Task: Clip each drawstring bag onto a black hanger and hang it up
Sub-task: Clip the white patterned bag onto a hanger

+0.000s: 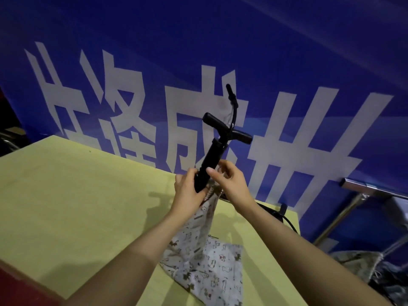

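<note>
A black hanger (215,151) with a hook on top is held up over the yellow table (77,195). My left hand (188,191) grips its lower end together with the top of a white patterned drawstring bag (203,219), which hangs down to the table. My right hand (227,180) pinches the bag's gathered top beside the hanger, thumb on the black bar. A second patterned bag (212,270) lies flat on the table under my arms. Whether the clip bites the cloth is hidden by my fingers.
A blue banner with big white characters (287,107) stands right behind the table. A metal rail (375,191) runs at the right, with more patterned cloth (357,263) below it. Another black hanger (278,212) lies at the table's far right edge.
</note>
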A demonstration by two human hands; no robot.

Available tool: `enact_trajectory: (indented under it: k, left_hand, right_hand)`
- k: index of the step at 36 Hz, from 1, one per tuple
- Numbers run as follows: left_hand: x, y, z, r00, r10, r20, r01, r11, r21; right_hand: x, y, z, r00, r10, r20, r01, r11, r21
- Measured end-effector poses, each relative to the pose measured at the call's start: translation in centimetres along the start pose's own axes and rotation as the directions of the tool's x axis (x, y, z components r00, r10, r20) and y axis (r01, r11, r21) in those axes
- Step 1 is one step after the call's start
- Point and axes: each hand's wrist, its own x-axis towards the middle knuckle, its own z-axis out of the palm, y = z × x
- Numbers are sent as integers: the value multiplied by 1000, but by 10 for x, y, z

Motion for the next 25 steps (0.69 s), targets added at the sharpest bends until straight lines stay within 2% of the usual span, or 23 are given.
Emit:
enact_trajectory:
  k: [2, 7, 14, 16, 19, 21, 23, 25]
  left_hand:
    - [-1, -4, 0, 1000, 21, 23, -22, 999, 27]
    - [-7, -13, -4, 995, 92, 24, -93, 993, 69]
    - [-8, -14, -18, 983, 164, 84, -174, 977, 125]
    - [-6, -15, -25, 968, 250, 18, -250, 957, 145]
    - [2, -7, -34, 903, 415, -112, -392, 902, 180]
    - [12, 8, -42, 880, 448, -159, -418, 888, 192]
    - [20, 23, -50, 891, 434, -131, -402, 890, 214]
    - [27, 33, -54, 913, 408, -28, -390, 890, 236]
  right_hand:
    - [2, 3, 3, 999, 17, -37, -17, 1000, 7]
    - [6, 5, 17, 998, 62, -24, -61, 998, 15]
    - [4, 9, 27, 998, 46, -47, -46, 999, 7]
    - [4, 11, 27, 998, 53, -29, -54, 998, -21]
    - [3, 14, 26, 997, 66, 38, -65, 997, -40]
    - [2, 16, 25, 993, 85, 80, -84, 996, -8]
    - [1, 19, 24, 990, 98, 102, -97, 995, -14]
    - [0, 19, 24, 987, 106, 123, -101, 994, -44]
